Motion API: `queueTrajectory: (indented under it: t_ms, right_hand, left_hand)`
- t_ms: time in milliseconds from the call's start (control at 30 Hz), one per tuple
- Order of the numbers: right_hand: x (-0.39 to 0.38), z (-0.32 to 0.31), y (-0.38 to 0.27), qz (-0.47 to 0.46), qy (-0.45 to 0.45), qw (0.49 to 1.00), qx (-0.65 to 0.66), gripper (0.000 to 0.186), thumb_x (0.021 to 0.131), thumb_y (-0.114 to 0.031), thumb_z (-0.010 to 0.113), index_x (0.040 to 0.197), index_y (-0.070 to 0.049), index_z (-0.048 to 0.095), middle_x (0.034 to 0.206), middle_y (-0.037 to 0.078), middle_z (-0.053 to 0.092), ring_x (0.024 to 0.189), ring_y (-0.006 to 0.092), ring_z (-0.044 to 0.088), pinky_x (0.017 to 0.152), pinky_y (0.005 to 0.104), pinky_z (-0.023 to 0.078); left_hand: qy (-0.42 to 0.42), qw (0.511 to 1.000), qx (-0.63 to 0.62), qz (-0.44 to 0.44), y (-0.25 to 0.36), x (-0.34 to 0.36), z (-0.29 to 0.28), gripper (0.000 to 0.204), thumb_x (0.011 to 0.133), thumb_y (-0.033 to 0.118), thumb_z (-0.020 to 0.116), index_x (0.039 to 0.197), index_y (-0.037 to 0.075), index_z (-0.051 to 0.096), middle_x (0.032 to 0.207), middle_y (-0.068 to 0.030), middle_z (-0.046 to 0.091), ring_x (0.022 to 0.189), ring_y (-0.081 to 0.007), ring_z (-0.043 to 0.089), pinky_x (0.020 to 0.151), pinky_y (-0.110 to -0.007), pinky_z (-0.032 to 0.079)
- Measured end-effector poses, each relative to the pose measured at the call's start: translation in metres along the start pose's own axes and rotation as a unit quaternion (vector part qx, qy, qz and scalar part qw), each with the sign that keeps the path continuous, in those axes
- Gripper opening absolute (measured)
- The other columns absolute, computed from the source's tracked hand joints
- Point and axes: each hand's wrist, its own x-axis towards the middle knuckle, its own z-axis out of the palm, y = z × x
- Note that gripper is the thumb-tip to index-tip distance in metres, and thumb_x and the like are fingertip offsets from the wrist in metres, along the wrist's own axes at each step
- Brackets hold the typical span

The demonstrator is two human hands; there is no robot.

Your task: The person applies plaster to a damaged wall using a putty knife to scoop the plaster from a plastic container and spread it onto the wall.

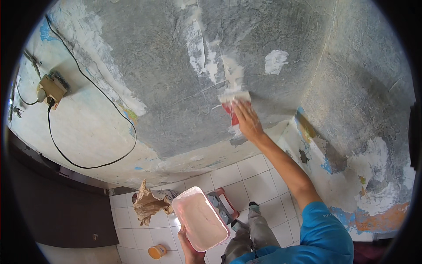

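My right hand [247, 118] grips a red putty knife [233, 115], its wide pale blade pressed flat on the grey wall [162, 88]. A whitish smear of filler [233, 72] runs up the wall just above the blade. Held out over the floor in my left hand [189, 246] is a pink rectangular tub [200, 218], its inside coated with pale filler. The left fingers wrap the tub's near left side and are partly hidden by it.
On the left, a power adapter [52, 90] is plugged in at the wall, with a looping black cable [83, 167]. Crumpled brown paper [149, 204], a grey and red step stool [224, 204] and an orange-yellow pot [157, 251] are on the white tiles. A boxed ledge [323, 149] juts out at right.
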Motion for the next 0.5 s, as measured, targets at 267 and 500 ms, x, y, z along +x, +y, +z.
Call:
queueTrajectory:
  t_ms: [267,500]
  right_hand:
    - [0.05,0.006,0.0,0.024,0.067,0.995,-0.073,0.06,0.093,0.0,0.054,0.152,-0.002,0.042,0.157,0.018,0.044,0.146,0.0372,0.041,0.119,0.0508,0.036]
    - [0.008,0.006,-0.014,0.047,0.025,0.998,0.032,0.06,0.092,0.003,0.055,0.151,-0.002,0.043,0.155,0.018,0.045,0.146,0.0384,0.041,0.119,0.0518,0.036]
  left_hand:
    - [-0.015,1.0,-0.005,0.004,0.001,0.005,-0.009,0.057,0.102,0.043,0.041,0.148,0.011,0.041,0.14,-0.0107,0.055,0.126,-0.0285,0.058,0.102,-0.046,0.052]
    - [0.002,1.0,0.018,-0.001,0.012,-0.002,-0.013,0.055,0.101,0.044,0.042,0.145,0.011,0.044,0.138,-0.01,0.056,0.125,-0.0276,0.058,0.101,-0.045,0.051]
